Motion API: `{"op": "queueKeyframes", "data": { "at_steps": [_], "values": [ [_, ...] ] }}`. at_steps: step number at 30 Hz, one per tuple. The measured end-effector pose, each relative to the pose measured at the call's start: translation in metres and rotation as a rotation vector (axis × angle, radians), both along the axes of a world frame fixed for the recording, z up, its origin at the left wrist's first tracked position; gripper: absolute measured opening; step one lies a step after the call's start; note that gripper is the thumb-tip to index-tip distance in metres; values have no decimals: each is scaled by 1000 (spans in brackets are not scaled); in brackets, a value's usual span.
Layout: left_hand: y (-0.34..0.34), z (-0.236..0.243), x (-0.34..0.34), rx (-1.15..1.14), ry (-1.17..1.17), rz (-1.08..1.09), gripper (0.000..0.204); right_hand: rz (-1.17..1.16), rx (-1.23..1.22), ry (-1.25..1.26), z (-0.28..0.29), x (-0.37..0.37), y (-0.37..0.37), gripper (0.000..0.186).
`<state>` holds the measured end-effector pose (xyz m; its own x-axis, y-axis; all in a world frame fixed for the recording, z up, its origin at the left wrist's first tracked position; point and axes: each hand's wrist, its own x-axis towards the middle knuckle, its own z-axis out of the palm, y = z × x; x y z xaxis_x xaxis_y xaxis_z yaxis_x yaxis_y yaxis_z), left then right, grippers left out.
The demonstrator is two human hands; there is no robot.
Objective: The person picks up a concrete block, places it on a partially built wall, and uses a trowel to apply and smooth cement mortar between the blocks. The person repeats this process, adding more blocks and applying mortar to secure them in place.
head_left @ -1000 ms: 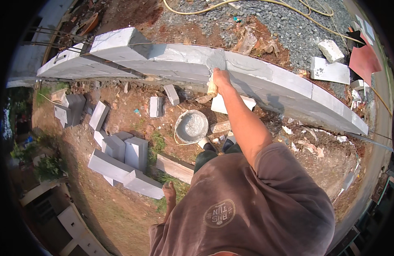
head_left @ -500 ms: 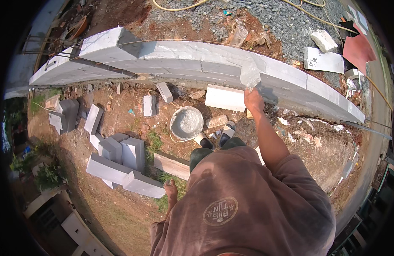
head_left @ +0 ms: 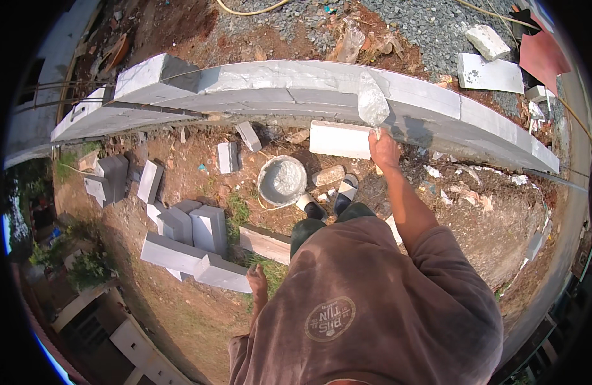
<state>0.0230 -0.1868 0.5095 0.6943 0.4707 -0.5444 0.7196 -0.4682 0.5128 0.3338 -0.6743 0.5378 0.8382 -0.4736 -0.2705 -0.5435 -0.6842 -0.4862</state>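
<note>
My right hand [head_left: 383, 149] is stretched forward and grips a trowel [head_left: 372, 102] whose blade, coated in grey mortar, lies against the top of a low wall of grey blocks [head_left: 277, 90]. My left hand [head_left: 256, 280] hangs down by my side, holding nothing, its fingers loosely curled. A round bucket of grey mortar [head_left: 282, 181] stands on the dirt in front of my feet. A single white block [head_left: 339, 138] lies at the foot of the wall, just left of my right hand.
Several loose grey blocks [head_left: 193, 240] lie scattered on the dirt to the left. Beyond the wall are gravel, broken white blocks [head_left: 490, 70], a yellow hose [head_left: 245, 10] and a red sheet [head_left: 543, 54]. A taut string line runs along the wall top.
My right hand with the trowel has slid rightward along the wall top, leaving a spread of wet mortar behind it. My view has shifted with it.
</note>
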Motion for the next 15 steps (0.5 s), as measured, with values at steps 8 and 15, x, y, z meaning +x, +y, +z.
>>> {"op": "queueKeyframes", "data": {
  "at_steps": [8,15],
  "values": [
    [-42,-15,-12,127,159,-54,54,-45,416,28,-17,40,-100,45],
    [-69,-27,-12,115,11,42,55,-223,570,108,-9,85,-133,35]
  ]
}}
